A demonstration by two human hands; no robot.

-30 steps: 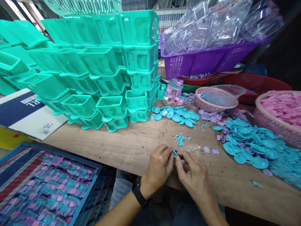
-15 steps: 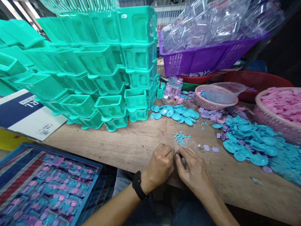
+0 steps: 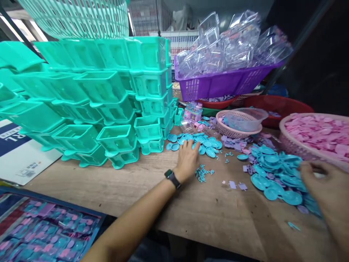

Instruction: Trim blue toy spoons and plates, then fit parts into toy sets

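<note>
My left hand point(image 3: 188, 159) reaches over the near side of a group of small turquoise plates point(image 3: 210, 151), its fingers stretched and a little apart. Whether the fingertips touch a plate is hidden behind the hand. A small heap of tiny turquoise pieces point(image 3: 201, 174) lies just right of its wrist. On the far right my right hand point(image 3: 325, 185), blurred, is over the edge of a larger pile of turquoise dishes point(image 3: 272, 160). Its thumb and finger curl together, with a whitish patch showing between them; what they hold cannot be made out.
Stacked green bins point(image 3: 114, 138) rise on the left. A purple basket point(image 3: 218, 85) of clear plastic packs stands at the back. Pink baskets point(image 3: 237, 134) hold small parts on the right. Flat lilac pieces point(image 3: 232, 185) lie mid-table. A blue-rimmed crate point(image 3: 100, 222) of packed sets sits lower left.
My hands were together near the table's front edge. They have parted: the left went forward to the turquoise plates, the right out to the far right. The view has tilted up.
</note>
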